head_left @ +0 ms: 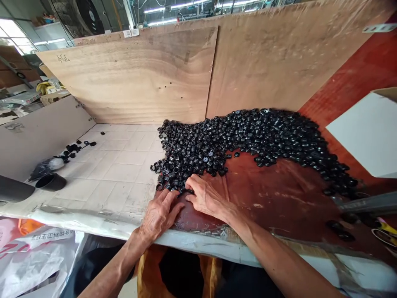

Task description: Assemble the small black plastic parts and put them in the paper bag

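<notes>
A big heap of small black ring-shaped plastic parts [248, 136] spreads across the worktable from the middle to the right. My left hand [159, 213] lies flat on the table at the heap's near edge, its fingers stretched toward the parts. My right hand [203, 194] rests just to the right of it. Its fingertips are bent and touch a few black parts [182, 190] at the front of the heap. What those fingertips grip, if anything, is hidden.
Plywood boards [139, 78] wall the back of the table. A reddish board [279, 190] lies under the heap, with pale tile-pattern sheet [118, 165] to the left. A black cup [51, 181] and a few stray black parts [72, 148] sit far left. White cardboard [369, 132] stands at the right.
</notes>
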{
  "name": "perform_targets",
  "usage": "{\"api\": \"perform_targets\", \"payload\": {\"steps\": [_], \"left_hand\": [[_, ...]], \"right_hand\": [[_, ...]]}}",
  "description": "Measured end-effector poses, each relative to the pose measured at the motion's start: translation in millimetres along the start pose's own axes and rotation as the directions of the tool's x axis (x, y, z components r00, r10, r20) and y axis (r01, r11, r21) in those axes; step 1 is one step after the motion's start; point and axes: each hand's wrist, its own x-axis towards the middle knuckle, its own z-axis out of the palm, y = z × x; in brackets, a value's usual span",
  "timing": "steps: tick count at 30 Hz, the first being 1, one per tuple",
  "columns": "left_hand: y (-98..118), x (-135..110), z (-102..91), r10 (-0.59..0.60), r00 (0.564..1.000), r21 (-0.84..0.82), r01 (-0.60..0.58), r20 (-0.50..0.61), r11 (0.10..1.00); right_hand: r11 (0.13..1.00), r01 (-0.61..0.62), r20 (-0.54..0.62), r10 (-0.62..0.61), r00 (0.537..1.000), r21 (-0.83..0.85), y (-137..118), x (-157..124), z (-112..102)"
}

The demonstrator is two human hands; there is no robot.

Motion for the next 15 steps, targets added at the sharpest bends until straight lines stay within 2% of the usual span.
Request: {"api": "perform_targets", "payload": {"steps": [3, 7, 12, 15], "left_hand": [[-1, 7, 10.3, 0.032, 0.999, 0.053, -0.032, 0.01, 0.998], [-5, 7, 17.1, -0.024, 0.999, 0.04, 0.025, -0.025, 0.999], [-3, 0, 15.5, -0.074, 0.997, 0.038, 0.074, -0.002, 0.997], [-1, 2, 13.5, -0.089, 0.996, 0.025, 0.089, 0.022, 0.996]], "right_hand": [[0.999, -0.006, -0.031, 0.004, 1.0, -0.046, 11, 2, 8], [0.997, -0.035, -0.044, 0.032, 0.999, -0.073, 17, 3, 9], [0.994, -0.101, -0.006, 0.101, 0.995, -0.04, 3, 2, -9], [0.977, -0.197, 0.037, 0.195, 0.98, 0.076, -6, 4, -20]]}}
